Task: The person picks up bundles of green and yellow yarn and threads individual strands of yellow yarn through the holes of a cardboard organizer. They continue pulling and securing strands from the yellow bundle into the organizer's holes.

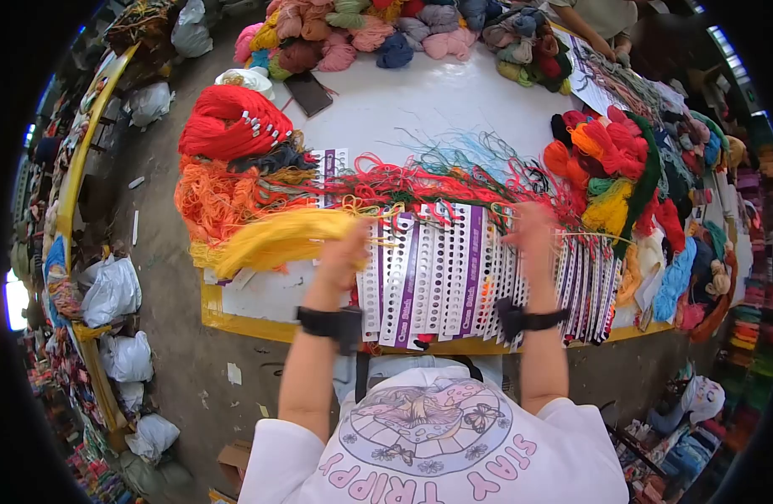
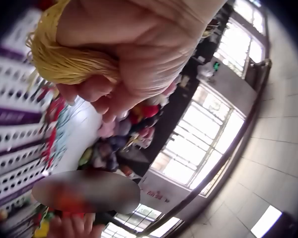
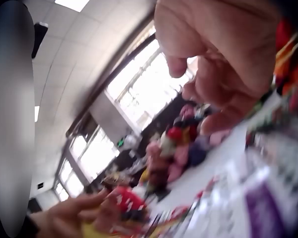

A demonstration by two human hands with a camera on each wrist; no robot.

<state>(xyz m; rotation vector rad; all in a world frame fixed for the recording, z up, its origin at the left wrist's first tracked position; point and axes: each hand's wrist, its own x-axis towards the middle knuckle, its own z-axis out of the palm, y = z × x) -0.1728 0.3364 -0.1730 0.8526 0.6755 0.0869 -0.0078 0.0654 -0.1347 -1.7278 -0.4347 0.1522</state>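
A: A white T-shirt [image 1: 437, 437] fills the foreground as its wearer works at a white tabletop [image 1: 361, 105] lined with perforated cards [image 1: 391, 290]. Where is the yellow hank [image 1: 277, 239]?

B: Just left of the card row, overlapping orange thread [image 1: 223, 197]; whether the two touch is unclear. The left grip [image 1: 343, 256] is clamped on the hank's right end, fingers curled round it.

A: And the right grip [image 1: 533, 239]?

B: Over the cards, fingers bent, blurred from above. I cannot tell whether it pinches a strand.

A: How is such work best handled?

B: In my judgement, with a firm, even hold that keeps the strands together, and slow pulls along their length. Loops should stay clear of the card edges and the loose red threads [image 1: 403, 178] beyond, the likeliest snag.

A: Which way does the hank point?

B: Its long axis runs crosswise, roughly along the tabletop's near edge: held end toward the cards, free end to the wearer's left, angled slightly nearer. The cards' long axes run away from the wearer, so the hank lies across them in direction.
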